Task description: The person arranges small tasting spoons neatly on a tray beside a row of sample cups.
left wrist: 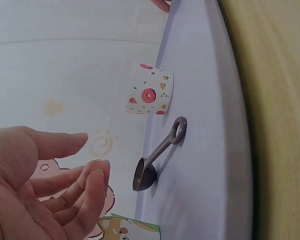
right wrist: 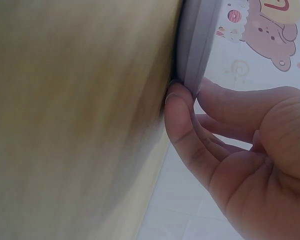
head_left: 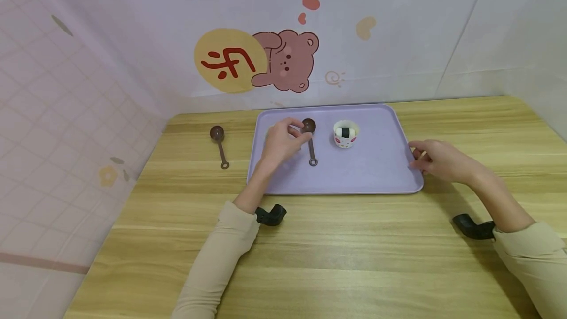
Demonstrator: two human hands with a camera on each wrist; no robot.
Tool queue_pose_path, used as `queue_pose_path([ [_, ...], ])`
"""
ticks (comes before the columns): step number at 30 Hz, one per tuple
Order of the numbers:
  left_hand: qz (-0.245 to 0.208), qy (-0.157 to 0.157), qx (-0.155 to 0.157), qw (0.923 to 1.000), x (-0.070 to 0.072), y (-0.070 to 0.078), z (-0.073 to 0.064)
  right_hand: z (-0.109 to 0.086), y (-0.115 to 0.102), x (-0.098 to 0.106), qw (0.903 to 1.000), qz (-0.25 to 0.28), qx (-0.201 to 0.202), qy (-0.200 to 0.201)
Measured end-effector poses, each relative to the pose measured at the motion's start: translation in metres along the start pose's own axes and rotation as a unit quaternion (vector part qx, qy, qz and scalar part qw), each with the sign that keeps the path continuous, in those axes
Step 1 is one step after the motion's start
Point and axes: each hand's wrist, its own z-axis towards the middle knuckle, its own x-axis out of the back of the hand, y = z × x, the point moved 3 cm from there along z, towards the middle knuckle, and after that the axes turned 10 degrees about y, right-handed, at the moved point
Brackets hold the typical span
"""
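Note:
A lilac tray (head_left: 367,171) lies on the table, and my right hand (head_left: 440,160) grips its right edge. In the right wrist view the thumb is above the tray's rim (right wrist: 196,50) and the fingertips curl below it. My left hand (head_left: 283,143) hovers over the tray's left half, fingers loosely bent, holding nothing. Just right of it lies a brown measuring scoop (head_left: 312,149), bowl toward the wall. A white patterned paper cup (head_left: 344,141) stands farther right, with a black-and-white rice-ball-shaped piece (head_left: 345,133) in it. The left hand mostly hides a green-and-yellow cup (left wrist: 132,229) in the head view.
A second brown scoop (head_left: 220,146) lies on the wooden table (head_left: 336,255), left of the tray. Behind the tray rises a wall covering (head_left: 398,53) with a bear print; another wall (head_left: 66,137) borders the left side.

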Motion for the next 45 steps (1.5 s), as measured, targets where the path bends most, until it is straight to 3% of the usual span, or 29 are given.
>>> queue_pose_path([
  [21, -0.025, 0.025, 0.014, 0.9993, 0.021, -0.008, 0.001, 0.000, 0.000, 0.000, 1.0000, 0.008, 0.000, -0.002],
  [28, -0.003, 0.047, 0.018, 0.9987, 0.028, -0.014, 0.002, 0.000, 0.000, 0.000, 0.9999, 0.013, -0.003, -0.003],
  [37, -0.001, 0.063, 0.005, 0.9980, 0.037, -0.020, 0.004, -0.001, 0.000, 0.000, 1.0000, 0.009, -0.001, -0.003],
  [45, -0.008, 0.076, 0.016, 0.9970, 0.046, -0.027, 0.004, 0.000, 0.000, 0.000, 1.0000, 0.009, 0.000, -0.001],
])
